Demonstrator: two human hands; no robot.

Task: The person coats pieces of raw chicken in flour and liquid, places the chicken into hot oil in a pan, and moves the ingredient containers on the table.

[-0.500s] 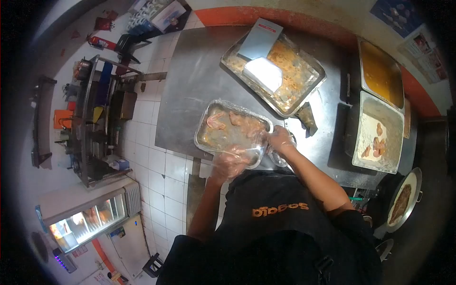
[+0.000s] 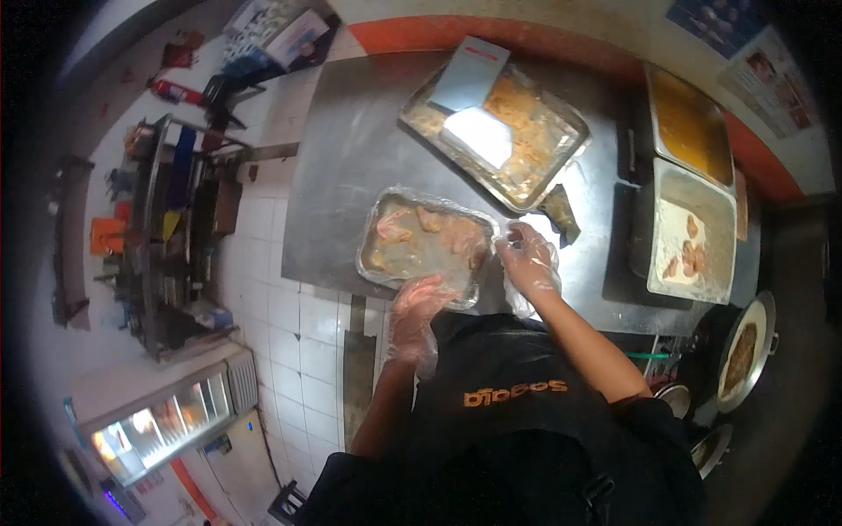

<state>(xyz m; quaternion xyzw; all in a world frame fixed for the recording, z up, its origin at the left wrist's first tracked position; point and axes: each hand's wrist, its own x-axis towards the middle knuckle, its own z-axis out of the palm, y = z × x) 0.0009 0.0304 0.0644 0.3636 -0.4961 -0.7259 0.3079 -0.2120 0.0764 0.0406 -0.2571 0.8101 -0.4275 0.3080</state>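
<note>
A metal tray [image 2: 372,270] lined with clear plastic lies on the steel table, with pieces of raw meat [image 2: 460,235] in it. My left hand [image 2: 419,307], in a clear plastic glove, is at the tray's near edge, its fingers stretched over the rim. At the tray's right corner is my right hand [image 2: 524,254], also gloved, with fingers curled by the plastic liner; whether they pinch it is too small to tell. Loose clear plastic hangs below the right hand.
Behind stands a larger tray [image 2: 526,203] of crumbly coating with a grey box [image 2: 471,74] on it. At the right are a pan of yellow liquid [image 2: 693,123] and a pan of white flour [image 2: 715,228] with meat pieces. A wok [image 2: 756,329] sits beyond.
My left hand has shifted a little left and its fingers have straightened. The right hand has moved slightly up and away from the tray's corner. The whole view has shifted a little.
</note>
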